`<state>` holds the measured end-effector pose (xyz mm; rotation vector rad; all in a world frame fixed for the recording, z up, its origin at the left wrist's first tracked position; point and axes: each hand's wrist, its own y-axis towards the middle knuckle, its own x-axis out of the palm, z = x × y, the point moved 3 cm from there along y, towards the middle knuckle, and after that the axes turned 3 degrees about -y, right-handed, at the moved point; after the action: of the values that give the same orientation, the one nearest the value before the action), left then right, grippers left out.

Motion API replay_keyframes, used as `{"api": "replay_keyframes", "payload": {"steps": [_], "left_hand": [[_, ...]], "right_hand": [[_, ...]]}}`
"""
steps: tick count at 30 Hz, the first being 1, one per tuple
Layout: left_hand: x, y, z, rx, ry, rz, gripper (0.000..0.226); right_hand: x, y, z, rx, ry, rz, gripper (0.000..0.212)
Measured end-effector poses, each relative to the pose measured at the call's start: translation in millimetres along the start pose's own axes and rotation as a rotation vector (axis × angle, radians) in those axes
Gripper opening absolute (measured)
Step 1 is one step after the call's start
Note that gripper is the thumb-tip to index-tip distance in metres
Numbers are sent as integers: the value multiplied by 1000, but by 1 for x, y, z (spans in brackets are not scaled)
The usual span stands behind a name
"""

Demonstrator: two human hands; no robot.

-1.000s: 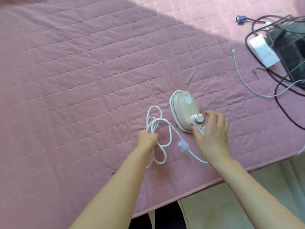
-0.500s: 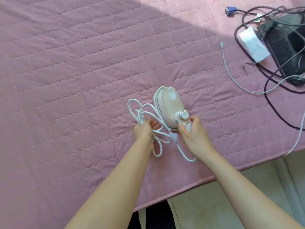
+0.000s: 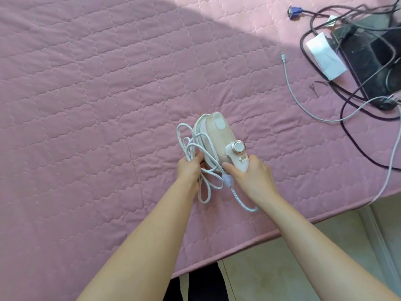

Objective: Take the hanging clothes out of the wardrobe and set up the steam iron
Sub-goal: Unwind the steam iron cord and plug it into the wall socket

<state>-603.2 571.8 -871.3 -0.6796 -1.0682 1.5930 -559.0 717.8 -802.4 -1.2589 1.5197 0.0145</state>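
A small pink and white steam iron (image 3: 219, 137) with a round dial is over the pink quilted bed (image 3: 97, 94), near its front edge. My right hand (image 3: 249, 177) grips the iron's white handle from below. My left hand (image 3: 188, 170) holds several loops of the iron's white braided cord (image 3: 191, 146) bunched against the iron's left side. One loop of cord hangs down between my wrists. No hanging clothes or wardrobe are in view.
At the back right of the bed lie a black device (image 3: 373, 61), a white adapter block (image 3: 325, 55), dark cables, a grey cable (image 3: 303, 105) and a blue plug (image 3: 294, 11). Pale floor (image 3: 314, 257) shows beyond the bed's front right edge.
My left hand has gathered the cord loops and brought them up against the iron. My right hand has shifted onto the handle, and the iron has lifted slightly toward me.
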Motion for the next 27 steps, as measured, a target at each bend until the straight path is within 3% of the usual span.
{"api": "replay_keyframes", "payload": {"steps": [9,18,27], "left_hand": [[-27,-42,14,132,94,74,8],[-84,-122,36,250,272,231,24],[-165,-236,44,245,48,416,22]], "right_hand": [[-37,-28,-16,-39,26,87,36],[-81,-91,-68,-155,-27,63,32],[-99,-188,-132,-324,-61,-37,31]]}}
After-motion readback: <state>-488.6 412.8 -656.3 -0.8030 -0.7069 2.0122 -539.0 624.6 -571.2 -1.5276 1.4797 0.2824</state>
